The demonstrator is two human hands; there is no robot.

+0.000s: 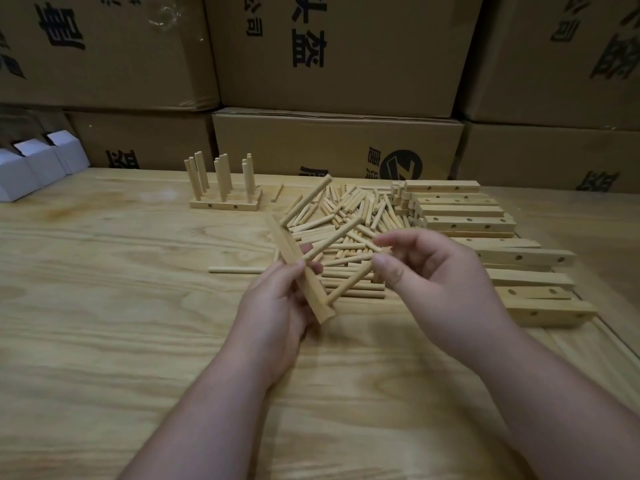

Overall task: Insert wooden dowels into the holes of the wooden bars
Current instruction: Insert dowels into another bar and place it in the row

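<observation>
My left hand point(277, 299) grips a tilted wooden bar point(298, 271) at frame centre, three dowels point(349, 278) standing out from it. My right hand point(433, 271) pinches the lowest dowel's tip between thumb and forefinger. Behind them lie the loose dowel pile point(349, 216) and, right, the stacked bars point(485, 230). The cardboard boxes point(339, 50) along the top carry black Chinese characters.

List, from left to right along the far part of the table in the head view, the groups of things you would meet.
white boxes → finished bars with upright dowels → pile of loose dowels → stack of drilled wooden bars
</observation>
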